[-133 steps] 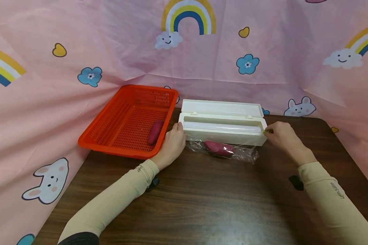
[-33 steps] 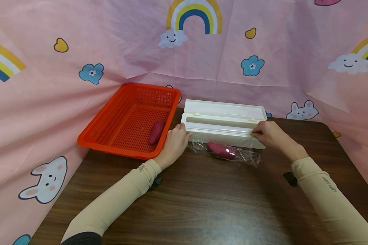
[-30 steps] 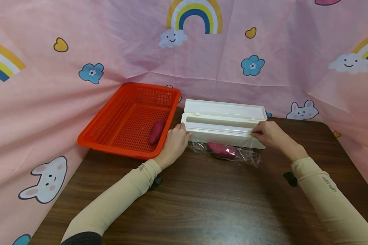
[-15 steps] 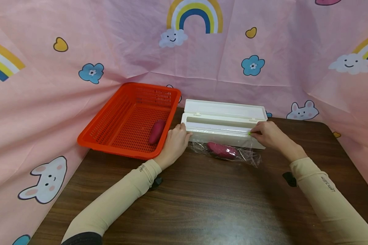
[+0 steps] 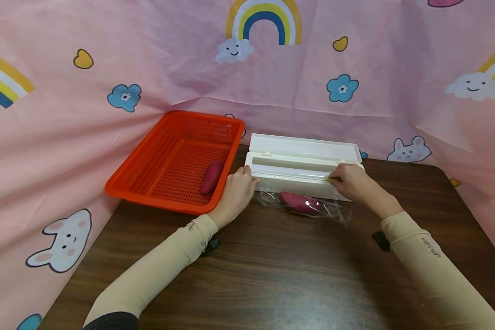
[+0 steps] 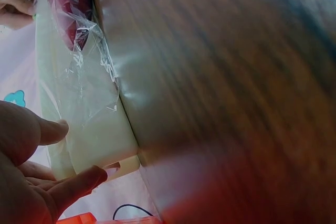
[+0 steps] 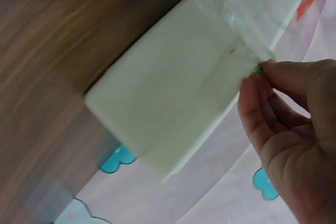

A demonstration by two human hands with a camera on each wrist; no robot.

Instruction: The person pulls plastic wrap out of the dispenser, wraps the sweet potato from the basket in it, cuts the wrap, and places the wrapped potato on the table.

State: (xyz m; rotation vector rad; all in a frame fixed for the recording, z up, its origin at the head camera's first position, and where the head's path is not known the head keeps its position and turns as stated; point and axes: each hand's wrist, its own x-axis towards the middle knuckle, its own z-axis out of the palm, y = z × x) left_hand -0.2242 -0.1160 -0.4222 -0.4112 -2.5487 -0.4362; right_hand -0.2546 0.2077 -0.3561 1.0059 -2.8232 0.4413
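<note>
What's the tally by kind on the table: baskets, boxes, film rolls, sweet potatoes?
Red basket: 1
White box: 1
Film roll, inside the box: 1
Sweet potatoes: 2 (one in the basket, one in front of the box)
Total: 5

left grip [image 5: 233, 192]: holds box [image 5: 301, 159] | right grip [image 5: 352, 184]: pinches green tab [image 5: 327, 178]

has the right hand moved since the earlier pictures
Yes: in the head view, the right hand has moved left along the front edge of the white box, from its right end toward the left hand.
</note>
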